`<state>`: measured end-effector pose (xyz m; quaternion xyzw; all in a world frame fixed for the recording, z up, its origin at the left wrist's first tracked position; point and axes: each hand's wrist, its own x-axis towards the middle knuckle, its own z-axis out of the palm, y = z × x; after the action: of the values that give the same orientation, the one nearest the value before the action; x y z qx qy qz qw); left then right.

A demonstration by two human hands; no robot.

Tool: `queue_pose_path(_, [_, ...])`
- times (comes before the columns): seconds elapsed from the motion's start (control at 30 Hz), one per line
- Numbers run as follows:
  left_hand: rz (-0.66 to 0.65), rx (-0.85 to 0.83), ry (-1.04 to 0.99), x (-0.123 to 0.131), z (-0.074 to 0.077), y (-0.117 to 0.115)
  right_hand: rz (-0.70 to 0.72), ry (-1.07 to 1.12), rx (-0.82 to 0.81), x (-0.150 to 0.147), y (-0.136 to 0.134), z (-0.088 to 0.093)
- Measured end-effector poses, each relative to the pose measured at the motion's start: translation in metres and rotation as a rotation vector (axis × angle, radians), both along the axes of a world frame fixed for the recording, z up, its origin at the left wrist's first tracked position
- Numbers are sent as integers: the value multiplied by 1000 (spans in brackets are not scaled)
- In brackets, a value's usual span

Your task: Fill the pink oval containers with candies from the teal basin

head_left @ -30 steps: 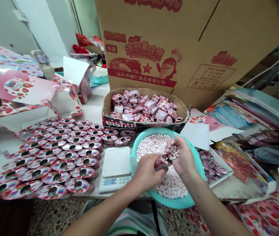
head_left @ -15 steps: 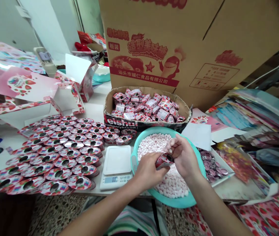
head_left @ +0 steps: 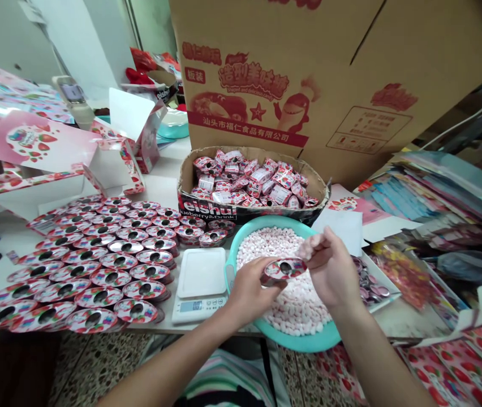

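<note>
My left hand [head_left: 250, 294] holds a small oval candy box [head_left: 271, 271] with strawberry print, its top with a dark round hole facing up. It is above a turquoise basin [head_left: 330, 340] of small pale candies [head_left: 266, 244]. Just right of the box, my right hand [head_left: 335, 270] is curled, palm inward, around a few of the pale candies [head_left: 308, 247] at its fingertips. Left of the basin stands a white kitchen scale [head_left: 202, 273] with a lit display. Rows of similar oval boxes [head_left: 109, 277] with holes in their tops cover the table further left.
Behind the basin, a cut-down carton [head_left: 241, 212] is heaped with strawberry-print boxes, and a large brown carton [head_left: 326, 73] rises behind it. At right, a white tray [head_left: 387, 302] holds round purplish caps, beside a bag of yellow-red pieces [head_left: 406, 277]. Folded pink packaging [head_left: 63, 150] lies at left.
The oval box has turned from tilted toward my right hand to nearly level, its printed top now in view. My right hand has shifted slightly right.
</note>
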<state>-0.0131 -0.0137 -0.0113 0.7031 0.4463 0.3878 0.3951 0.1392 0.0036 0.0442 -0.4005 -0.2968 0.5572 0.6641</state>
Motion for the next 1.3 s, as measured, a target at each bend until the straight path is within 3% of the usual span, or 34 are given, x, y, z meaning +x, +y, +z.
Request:
queue_pose_path(0.1, [88,-34,-81,-10,-1,0,-74,54,-20,21,3,-10])
queue_pose_path(0.17, [136,-50,-119,-18,2,0,-61,-152,-53,32,0,-27])
queue_pose_path(0.27, [155,-63,-149,-28,7,2,161,-734,-61,36,-13,-61])
queue_pose_path(0.37, [178,-48,-136,-31,12,3,414,-1189,64,26,-31,-86])
queue_pose_path(0.43, [193,-27,-122,-31,13,3,490,-1365,111,19,-39,-93])
queue_pose_path(0.53, [191,-10,-121,-29,15,3,573,-1458,23,13,-41,-97])
queue_pose_path(0.67, [146,-6,-112,-27,14,2,594,-1247,-92,15,-29,-101])
queue_pose_path(0.83, [145,73,-29,-27,8,0,410,-809,-221,24,-11,-98])
queue_pose_path(1.03, [48,134,77,-23,7,-3,262,-17,-376,48,10,-60])
queue_pose_path(1.17, [-59,120,165,-16,5,-8,153,253,-316,48,17,-36])
queue_pose_path(1.3, [-140,113,230,-8,1,-12,107,329,-262,24,12,-20])
